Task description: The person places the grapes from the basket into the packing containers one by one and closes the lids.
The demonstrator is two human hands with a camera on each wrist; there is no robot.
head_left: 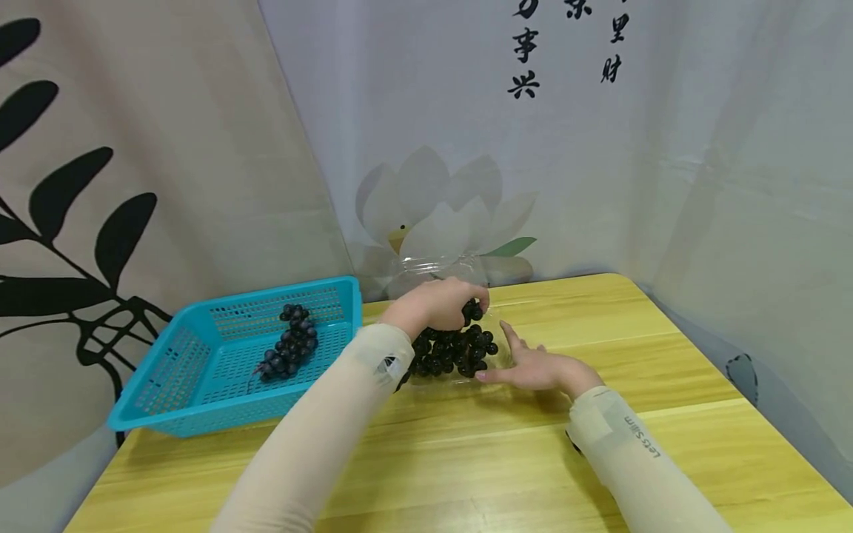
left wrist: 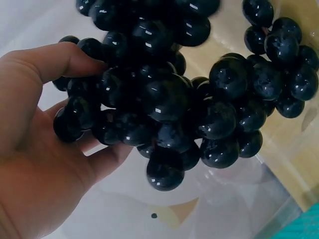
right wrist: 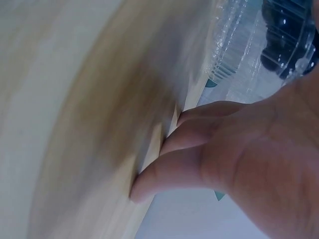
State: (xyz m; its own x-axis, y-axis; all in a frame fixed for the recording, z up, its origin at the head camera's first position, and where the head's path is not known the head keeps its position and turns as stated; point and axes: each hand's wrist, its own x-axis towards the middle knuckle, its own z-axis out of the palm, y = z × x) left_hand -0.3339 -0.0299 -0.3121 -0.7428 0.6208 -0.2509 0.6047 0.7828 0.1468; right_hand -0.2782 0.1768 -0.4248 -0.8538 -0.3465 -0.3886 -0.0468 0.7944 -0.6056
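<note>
My left hand [head_left: 436,303] reaches over a clear plastic box [head_left: 504,348] and grips dark grapes [left wrist: 164,99], its thumb and fingers curled round one side of the cluster. More dark grapes [head_left: 460,352] show below that hand in the head view. Beside the box my right hand [head_left: 533,368] spreads its fingers. Its thumb reaches the near edge of the box, and in the right wrist view the fingertips [right wrist: 142,191] touch the wooden table. The ribbed wall of the box [right wrist: 232,42] shows there beyond the hand, with grapes behind it.
On the left of the table [head_left: 533,459] stands a blue plastic basket [head_left: 193,403] with a bunch of dark grapes [head_left: 289,346] lying in it. The box's raised clear lid [head_left: 440,270] stands at the back, before a printed curtain [head_left: 453,133].
</note>
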